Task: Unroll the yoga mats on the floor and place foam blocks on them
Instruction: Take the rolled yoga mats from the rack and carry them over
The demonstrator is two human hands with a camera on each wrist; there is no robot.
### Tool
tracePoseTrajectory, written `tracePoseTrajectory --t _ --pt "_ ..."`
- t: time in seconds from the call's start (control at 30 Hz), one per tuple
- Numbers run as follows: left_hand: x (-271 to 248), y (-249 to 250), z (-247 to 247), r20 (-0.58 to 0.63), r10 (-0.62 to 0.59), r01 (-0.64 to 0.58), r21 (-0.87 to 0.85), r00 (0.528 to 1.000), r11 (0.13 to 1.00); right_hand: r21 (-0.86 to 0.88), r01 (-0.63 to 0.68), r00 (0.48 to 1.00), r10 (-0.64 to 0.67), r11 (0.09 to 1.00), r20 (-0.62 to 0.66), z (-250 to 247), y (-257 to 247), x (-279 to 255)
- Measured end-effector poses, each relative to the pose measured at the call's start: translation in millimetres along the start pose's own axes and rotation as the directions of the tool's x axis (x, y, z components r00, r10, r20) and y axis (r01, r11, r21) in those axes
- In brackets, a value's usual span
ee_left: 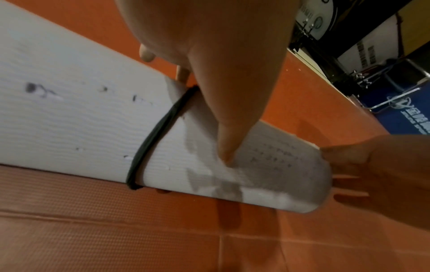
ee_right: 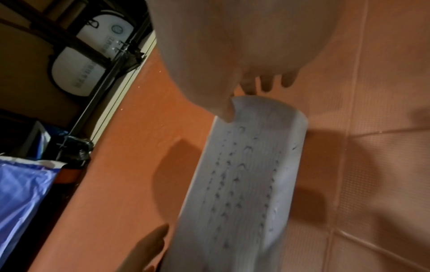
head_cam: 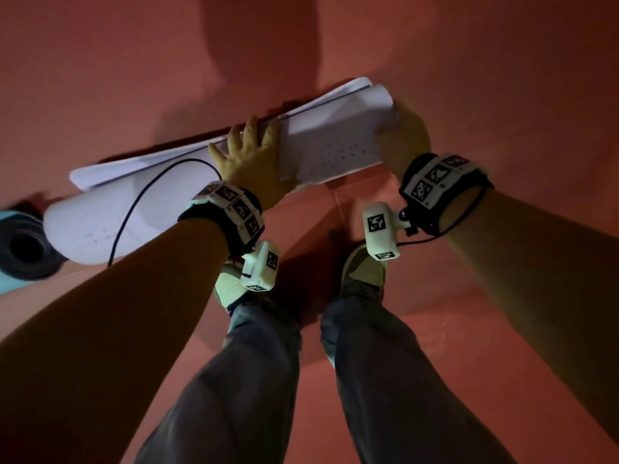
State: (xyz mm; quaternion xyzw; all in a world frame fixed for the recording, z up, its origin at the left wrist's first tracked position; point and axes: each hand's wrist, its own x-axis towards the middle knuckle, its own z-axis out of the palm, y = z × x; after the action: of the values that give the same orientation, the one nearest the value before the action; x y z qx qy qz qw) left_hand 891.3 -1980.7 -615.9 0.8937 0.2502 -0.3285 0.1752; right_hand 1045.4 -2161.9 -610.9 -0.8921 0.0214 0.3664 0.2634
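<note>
A white yoga mat (head_cam: 335, 142) lies rolled on the orange floor in front of my feet, with a loose layer showing along its far side. My left hand (head_cam: 249, 155) rests flat on the middle of the roll, fingers spread, and its thumb (ee_left: 229, 147) presses the top. My right hand (head_cam: 403, 132) holds the roll's right end (ee_right: 267, 114), thumb on the top edge and fingers over the end face. A black cord (ee_left: 151, 139) crosses the roll left of my left thumb. No foam block is in view.
A second rolled mat (head_cam: 23, 252), dark grey with pale blue outside, lies at the far left. My two shoes (head_cam: 363, 267) stand just behind the white roll. A metal rack (ee_right: 97, 60) and a blue bag (ee_right: 21, 193) border the floor beyond.
</note>
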Motion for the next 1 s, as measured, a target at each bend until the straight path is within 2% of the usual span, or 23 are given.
tracePoseTrajectory --t 0.1,0.27,0.37,0.43,0.5,0.6,0.73,0.9,1.0 --pt "-23.2 4.5 -28.5 -0.023 -0.040 0.039 -0.031 0.999 0.999 -0.050 -0.051 0.998 0.052 0.997 0.020 -17.0 -20.1 -27.9" --pt "-84.3 15.4 -129.1 -0.006 -0.141 0.137 -0.206 0.990 0.969 0.152 -0.073 0.994 0.060 0.986 0.091 -66.8 -96.7 -97.1" --pt "-150.7 21.9 -212.6 -0.060 -0.244 0.209 -0.348 0.968 0.914 0.261 -0.072 0.990 0.036 0.963 0.139 -108.2 -170.5 -150.0" --pt "-200.6 27.9 -264.4 -0.090 -0.277 0.214 -0.428 0.957 0.878 0.296 -0.066 0.988 0.021 0.953 0.153 -137.2 -216.6 -191.3" --pt "-239.7 30.5 -297.4 -0.104 -0.331 0.227 -0.536 0.938 0.813 0.314 -0.041 0.986 -0.013 0.949 0.167 -157.8 -249.4 -224.6" --pt "-317.4 15.9 -366.4 -0.186 -0.425 0.172 -0.720 0.886 0.673 0.339 0.044 0.965 -0.128 0.940 0.229 -198.6 -316.6 -303.5" --pt "-419.6 -18.4 -435.9 -0.261 -0.573 0.074 -0.866 0.777 0.494 0.364 0.149 0.926 -0.259 0.919 0.275 -234.8 -391.0 -402.2" --pt "-539.6 -74.9 -483.6 -0.267 -0.722 -0.064 -0.953 0.638 0.296 0.366 0.250 0.866 -0.376 0.896 0.330 -225.6 -463.1 -501.1" --pt "-606.4 -118.7 -489.5 -0.260 -0.799 -0.173 -0.965 0.542 0.197 0.390 0.311 0.800 -0.460 0.867 0.385 -201.6 -500.4 -571.0"
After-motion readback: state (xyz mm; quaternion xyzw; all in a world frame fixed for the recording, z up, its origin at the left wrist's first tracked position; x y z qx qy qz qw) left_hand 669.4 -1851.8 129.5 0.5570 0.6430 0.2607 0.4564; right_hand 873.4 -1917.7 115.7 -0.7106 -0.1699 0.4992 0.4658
